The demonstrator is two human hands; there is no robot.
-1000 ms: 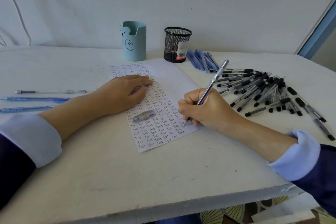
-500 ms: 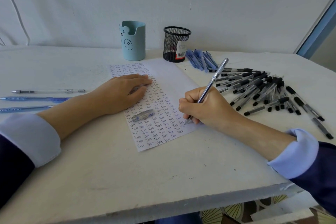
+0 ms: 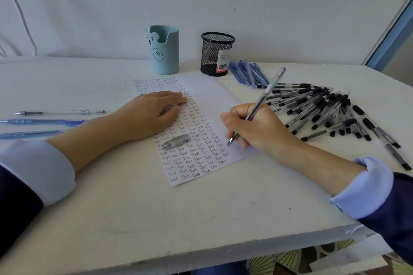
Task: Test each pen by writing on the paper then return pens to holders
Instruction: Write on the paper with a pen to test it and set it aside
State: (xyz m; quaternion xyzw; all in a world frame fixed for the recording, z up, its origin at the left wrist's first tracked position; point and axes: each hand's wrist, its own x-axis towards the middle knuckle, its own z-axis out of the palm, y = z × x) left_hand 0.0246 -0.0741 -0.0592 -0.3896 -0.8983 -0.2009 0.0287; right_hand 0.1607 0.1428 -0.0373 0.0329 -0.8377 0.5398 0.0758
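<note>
My right hand (image 3: 257, 127) grips a clear pen (image 3: 266, 94) in a writing hold, its tip down on the right part of the paper (image 3: 207, 94). The sheet is covered with rows of the word "Test". My left hand (image 3: 149, 116) lies flat on the paper's left side, fingers straight. A clear pen cap (image 3: 176, 141) rests on the sheet just below that hand. At the back stand a light blue bear holder (image 3: 164, 51) and a black mesh holder (image 3: 215, 54); no pens stick out of either.
A heap of black-capped pens (image 3: 324, 109) spreads over the table's right side, with a bunch of blue pens (image 3: 245, 71) behind it. Three pens (image 3: 55, 121) lie at the far left. The table's front edge (image 3: 201, 254) runs below my arms.
The right hand and pen tip have shifted very slightly on the paper while writing. The left hand stays flat in place.
</note>
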